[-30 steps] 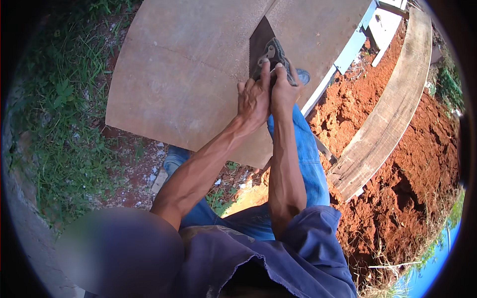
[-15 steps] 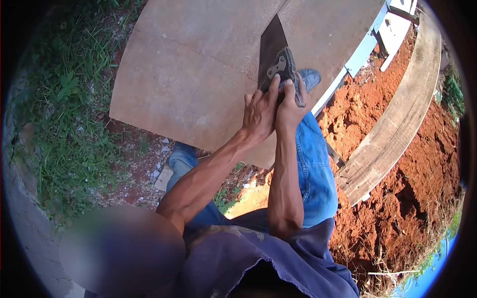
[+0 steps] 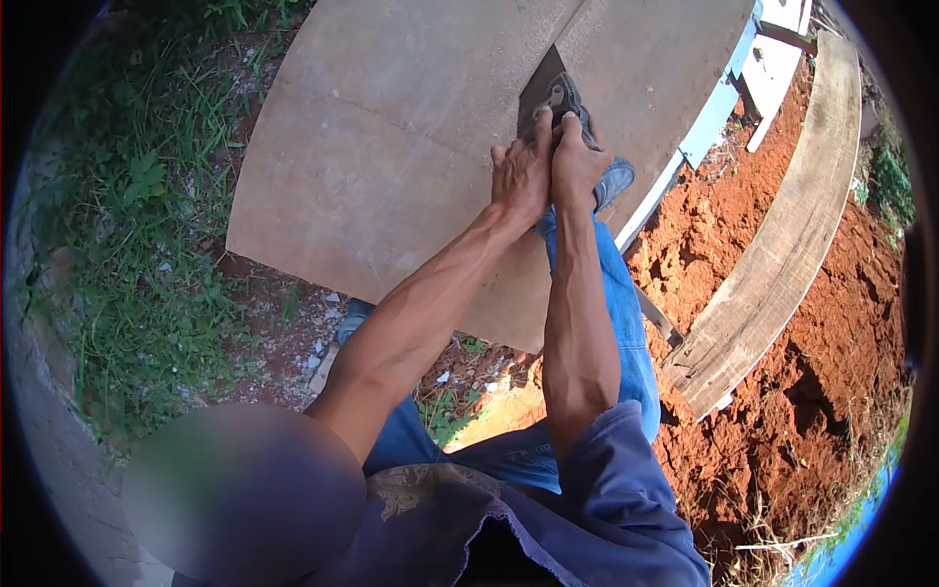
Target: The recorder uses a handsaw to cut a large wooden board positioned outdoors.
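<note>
A handsaw (image 3: 537, 91) with a dark blade and a dark grip stands in a wide brown wooden sheet (image 3: 391, 166). Its blade meets the sheet at the near end of a thin cut line that runs toward the far edge. My left hand (image 3: 521, 176) and my right hand (image 3: 579, 164) are side by side, both closed round the saw's grip, thumbs on top. Most of the fingers are hidden beneath the grip. Pale sawdust lies beside the cut. My shoe (image 3: 614, 183) rests on the sheet, just right of my right hand.
Green grass (image 3: 147, 205) grows left of the sheet. Red, lumpy soil (image 3: 792, 391) covers the right side, with a long wooden plank (image 3: 773, 245) lying across it. Pale blue and white boards (image 3: 709, 122) border the sheet's right edge.
Both hands have pushed the saw forward, away from me, and my forearms reach farther out. More of the blade is now hidden. The view has shifted slightly.
</note>
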